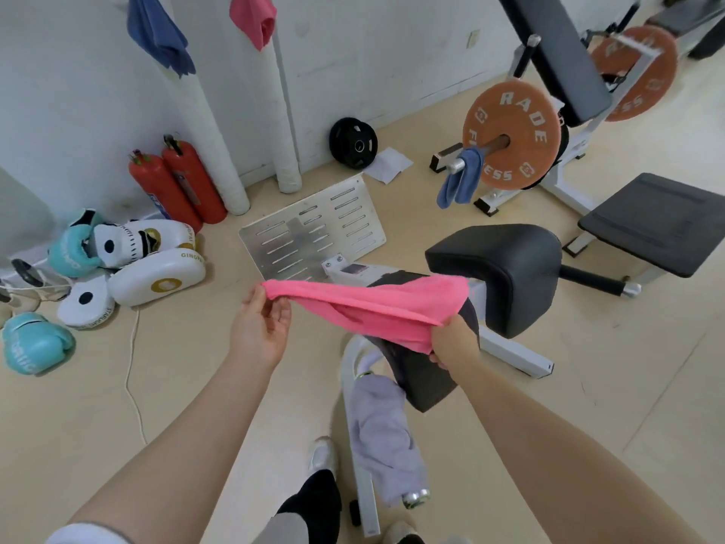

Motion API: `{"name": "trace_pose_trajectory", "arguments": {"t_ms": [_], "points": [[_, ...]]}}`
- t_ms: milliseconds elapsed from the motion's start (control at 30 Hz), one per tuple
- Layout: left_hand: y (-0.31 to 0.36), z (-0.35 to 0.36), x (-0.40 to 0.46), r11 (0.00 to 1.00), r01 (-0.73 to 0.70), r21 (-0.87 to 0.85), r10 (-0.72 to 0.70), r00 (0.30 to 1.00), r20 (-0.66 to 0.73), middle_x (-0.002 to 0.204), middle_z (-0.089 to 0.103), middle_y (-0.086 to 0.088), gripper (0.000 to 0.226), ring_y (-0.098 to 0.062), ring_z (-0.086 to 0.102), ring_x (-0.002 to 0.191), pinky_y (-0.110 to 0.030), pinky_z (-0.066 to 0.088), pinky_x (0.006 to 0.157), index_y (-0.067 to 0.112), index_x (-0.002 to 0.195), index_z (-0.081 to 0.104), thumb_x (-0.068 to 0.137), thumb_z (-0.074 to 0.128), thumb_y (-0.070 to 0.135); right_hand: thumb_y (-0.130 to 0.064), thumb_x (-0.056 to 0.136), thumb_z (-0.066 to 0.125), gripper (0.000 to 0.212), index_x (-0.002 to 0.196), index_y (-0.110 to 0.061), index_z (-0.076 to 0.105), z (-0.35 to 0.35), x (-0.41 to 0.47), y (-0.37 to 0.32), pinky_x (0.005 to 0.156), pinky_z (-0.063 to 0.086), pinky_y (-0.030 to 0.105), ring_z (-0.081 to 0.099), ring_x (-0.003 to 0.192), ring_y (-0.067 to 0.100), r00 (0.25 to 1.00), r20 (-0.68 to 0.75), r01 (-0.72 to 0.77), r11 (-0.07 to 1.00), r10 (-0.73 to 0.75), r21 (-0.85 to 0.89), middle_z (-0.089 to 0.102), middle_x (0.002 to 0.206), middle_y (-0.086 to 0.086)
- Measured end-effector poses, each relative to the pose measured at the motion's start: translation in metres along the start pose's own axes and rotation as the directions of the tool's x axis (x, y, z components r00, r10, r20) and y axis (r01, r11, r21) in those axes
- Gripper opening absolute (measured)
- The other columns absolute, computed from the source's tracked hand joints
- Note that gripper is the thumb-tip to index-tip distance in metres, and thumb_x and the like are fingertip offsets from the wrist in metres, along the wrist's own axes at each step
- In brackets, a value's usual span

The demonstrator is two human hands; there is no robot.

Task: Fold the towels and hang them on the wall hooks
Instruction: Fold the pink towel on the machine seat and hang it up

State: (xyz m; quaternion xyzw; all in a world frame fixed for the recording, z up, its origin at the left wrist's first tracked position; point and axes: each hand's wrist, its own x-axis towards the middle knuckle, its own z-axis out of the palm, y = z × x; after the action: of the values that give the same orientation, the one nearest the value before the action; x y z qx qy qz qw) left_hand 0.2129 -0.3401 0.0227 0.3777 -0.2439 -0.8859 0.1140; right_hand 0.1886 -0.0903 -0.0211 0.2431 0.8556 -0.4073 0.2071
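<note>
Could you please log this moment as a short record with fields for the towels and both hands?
held towel: pink towel, stretched between both hands
left hand: pinching one end
right hand: gripping the other end
hung on wall: blue towel, second pink towel
waiting: blue towel on barbell; lilac towel draped on a machine frame

Two red fire extinguishers (176, 186) are standing against the white wall, just beside a pile of white punch pads (155, 278) and teal boxing gloves (35, 343) lying on the beige floor. A slotted metal plate (314, 229) is lying flat nearby. An orange weight plate (512, 135) is sitting on a bar beside black padded benches (651, 223).
</note>
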Motion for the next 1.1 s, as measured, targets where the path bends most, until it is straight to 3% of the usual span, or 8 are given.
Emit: {"name": "trace_pose_trajectory", "arguments": {"t_ms": [200,300,400,533,767,900,1000,1100], "points": [[0.054,-0.015,0.060,0.998,-0.067,0.018,0.068,0.993,-0.101,0.069,0.062,0.006,0.018,0.001,0.055,0.043,-0.011,0.051,0.054,0.020,0.083,0.051,0.098,0.043,0.014,-0.024,0.089,0.046,0.024,0.104,-0.005,0.050,0.044,0.020,-0.097,0.051,0.053,0.029,0.064,0.075,0.029,0.963,0.194,-0.259,0.838,0.187,0.479,0.062,0.092,0.016],[0.079,-0.013,0.080,0.996,-0.083,0.036,0.085,0.994,-0.068,0.061,0.066,0.010,0.016,0.002,0.060,0.050,-0.012,0.053,0.056,0.021,0.085,0.052,0.097,0.044,0.014,-0.036,0.096,0.036,0.029,0.111,-0.011,0.040,0.065,0.031,-0.138,0.059,0.055,0.037,0.057,0.075,0.024,0.987,0.152,-0.114,0.911,0.057,0.397,0.051,0.090,0.008],[0.098,-0.012,0.097,0.996,-0.087,0.031,0.089,0.994,-0.059,0.074,0.058,0.005,0.019,0.001,0.059,0.048,-0.014,0.053,0.061,0.021,0.083,0.050,0.098,0.043,0.012,-0.025,0.098,0.026,0.028,0.113,-0.008,0.043,0.074,0.039,-0.159,0.052,0.047,0.028,0.051,0.058,0.019,0.990,0.129,0.026,0.960,-0.064,0.280,0.052,0.076,0.009],[0.104,-0.005,0.103,0.997,-0.035,0.064,0.034,0.999,0.011,0.073,0.061,0.002,0.019,-0.001,0.057,0.047,-0.015,0.053,0.060,0.018,0.084,0.052,0.098,0.042,0.010,-0.014,0.093,0.040,0.014,0.102,-0.009,0.050,0.096,0.044,-0.166,0.059,0.045,0.030,0.051,0.060,0.018,0.969,0.192,0.145,0.988,-0.153,0.052,0.056,0.078,0.009],[0.108,0.019,0.094,0.993,-0.026,0.111,0.016,0.996,0.086,0.070,0.069,0.003,0.014,-0.003,0.059,0.050,-0.014,0.052,0.053,0.015,0.086,0.057,0.095,0.047,0.011,-0.016,0.085,0.063,0.026,0.110,-0.010,0.058,0.167,0.011,-0.193,0.080,0.037,0.022,0.050,0.091,0.013,0.732,0.485,0.559,0.829,-0.479,-0.024,0.057,0.106,0.002],[0.113,0.031,0.087,1.000,0.018,0.018,-0.020,0.992,0.124,0.074,0.066,0.001,0.012,-0.004,0.060,0.051,-0.015,0.052,0.054,0.015,0.091,0.058,0.095,0.047,0.011,-0.018,0.080,0.068,0.024,0.100,-0.007,0.058,0.189,0.006,-0.198,0.082,0.039,0.029,0.052,0.094,0.023,0.692,0.384,0.679,0.732,-0.612,-0.059,0.055,0.108,0.009],[0.118,0.037,0.082,0.998,0.067,-0.013,-0.063,0.982,0.179,0.073,0.067,0.000,0.015,-0.005,0.058,0.050,-0.014,0.050,0.053,0.016,0.092,0.057,0.096,0.044,0.011,-0.020,0.083,0.062,0.019,0.097,-0.009,0.056,0.183,0.006,-0.197,0.082,0.042,0.037,0.054,0.096,0.027,0.758,0.192,0.650,0.746,-0.624,-0.143,0.052,0.106,0.007],[0.116,0.040,0.076,0.993,0.120,0.009,-0.119,0.963,0.243,0.067,0.069,0.001,0.019,-0.005,0.057,0.047,-0.013,0.049,0.053,0.017,0.090,0.057,0.097,0.040,0.011,-0.022,0.081,0.053,0.021,0.090,-0.004,0.059,0.167,0.006,-0.194,0.072,0.038,0.033,0.057,0.085,0.034,0.678,0.044,0.722,0.654,-0.734,-0.225,0.056,0.104,0.012]]}}
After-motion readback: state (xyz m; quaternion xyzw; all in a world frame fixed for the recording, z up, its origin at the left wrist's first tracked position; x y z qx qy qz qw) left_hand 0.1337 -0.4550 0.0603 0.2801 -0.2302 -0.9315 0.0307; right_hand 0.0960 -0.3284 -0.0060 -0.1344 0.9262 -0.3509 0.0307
